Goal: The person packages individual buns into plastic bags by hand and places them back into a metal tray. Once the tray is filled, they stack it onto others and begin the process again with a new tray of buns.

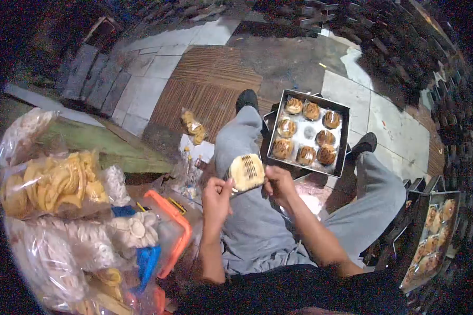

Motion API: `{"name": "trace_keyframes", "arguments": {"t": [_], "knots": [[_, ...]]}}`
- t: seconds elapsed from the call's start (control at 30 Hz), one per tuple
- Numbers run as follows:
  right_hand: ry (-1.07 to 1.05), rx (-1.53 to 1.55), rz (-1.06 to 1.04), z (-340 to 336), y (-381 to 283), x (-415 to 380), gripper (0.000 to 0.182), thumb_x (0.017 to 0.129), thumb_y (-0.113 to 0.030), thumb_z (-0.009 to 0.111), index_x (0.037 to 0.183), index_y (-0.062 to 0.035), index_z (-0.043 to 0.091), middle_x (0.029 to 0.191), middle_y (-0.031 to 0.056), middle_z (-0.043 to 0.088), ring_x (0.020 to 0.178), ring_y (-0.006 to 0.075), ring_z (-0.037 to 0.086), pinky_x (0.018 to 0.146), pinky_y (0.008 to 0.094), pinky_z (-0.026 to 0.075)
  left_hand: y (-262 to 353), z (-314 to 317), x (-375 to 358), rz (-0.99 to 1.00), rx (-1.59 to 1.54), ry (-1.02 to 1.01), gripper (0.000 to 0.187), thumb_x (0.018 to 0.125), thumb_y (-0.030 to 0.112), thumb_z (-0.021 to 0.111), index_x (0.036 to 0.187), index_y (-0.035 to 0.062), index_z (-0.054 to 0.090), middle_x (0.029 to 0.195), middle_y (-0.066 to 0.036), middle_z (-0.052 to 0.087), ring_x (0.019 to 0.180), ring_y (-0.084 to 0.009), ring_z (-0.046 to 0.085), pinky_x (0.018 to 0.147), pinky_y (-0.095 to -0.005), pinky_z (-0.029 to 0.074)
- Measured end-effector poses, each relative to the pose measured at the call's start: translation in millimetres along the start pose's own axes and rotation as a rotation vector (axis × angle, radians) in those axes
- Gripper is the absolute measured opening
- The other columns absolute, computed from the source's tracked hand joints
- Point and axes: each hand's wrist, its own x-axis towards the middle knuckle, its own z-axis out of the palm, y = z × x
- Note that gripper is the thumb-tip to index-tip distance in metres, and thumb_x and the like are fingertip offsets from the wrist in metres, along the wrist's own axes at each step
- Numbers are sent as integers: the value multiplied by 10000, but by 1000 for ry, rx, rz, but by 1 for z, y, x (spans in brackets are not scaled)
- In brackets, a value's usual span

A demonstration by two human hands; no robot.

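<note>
Underfoot, the tiled floor (352, 89) and a brown ribbed mat (205, 84) fill the top of the view, and the person sits with grey-trousered legs (257, 220) stretched out over them. To the left stands a heap of clear bags of crackers (58, 184), yellow curls above and pale white discs below, with an orange-rimmed plastic box (176, 220) just beside the left forearm. Between the feet lies a dark baking tray (344, 136) holding eight round browned buns; a second tray (436, 241) with more baked pieces sits at the far right edge, partly cut off. A small bag of yellow snacks (193, 126) lies on the mat near the left shoe.

Over the lap, both hands hold one flat round pastry (246, 171), pale with dark toasted stripes across its face. The left hand (215, 202) is closed on its lower left edge, thumb and fingers pinching it; the right hand (279, 185) is closed on the right edge in the same way.

Judging by its look, the pastry is light, soft and crumbly, likely to flake or tear if squeezed. It is best held as now, by opposite rims with gentle pressure, or supported flat from beneath, keeping fingers off the striped top.
</note>
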Motion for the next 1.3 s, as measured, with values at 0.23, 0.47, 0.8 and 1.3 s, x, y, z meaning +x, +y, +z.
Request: {"name": "trace_keyframes", "arguments": {"t": [0.23, 0.47, 0.8, 1.3], "knots": [[187, 363, 87, -12, -52, -21, 520, 961, -296, 694, 1356, 1, 537, 1181, 141, 650, 1047, 260, 661, 824, 379, 584, 4, 83, 5, 518, 451, -97, 535, 822, 105, 788, 1307, 81, 565, 1351, -205, 444, 1270, -363, 478, 992, -465, 487], [433, -593, -133, -167, -71, 87, 753, 866, -411, 781, 1369, 78, 508, 1223, 167, 657, 1042, 227, 654, 876, 344, 541, 78, 142, 65, 778, 444, -349, 561, 823, 109, 784, 1330, 84, 546, 1436, -242, 364, 1373, -436, 347, 1153, -500, 304], [1469, -952, -146, -372, -64, 47, 537, 829, -327, 671, 1208, 51, 626, 1121, 296, 683, 1033, 426, 678, 958, 459, 493, 33, 163, 128, 466, 760, -813, 489, 953, 325, 649, 1310, 5, 550, 1233, -286, 599, 1156, -479, 567, 972, -525, 474], [660, -193, -204, -289, -21, 46, 103, 734, -116, 533, 643, -67, 543, 629, 89, 535, 597, 215, 533, 530, 396, 414, -25, 135, 143, 423, 591, -635, 485, 959, 367, 670, 1262, -8, 616, 1185, -261, 679, 1094, -389, 664, 964, -445, 507]]}}
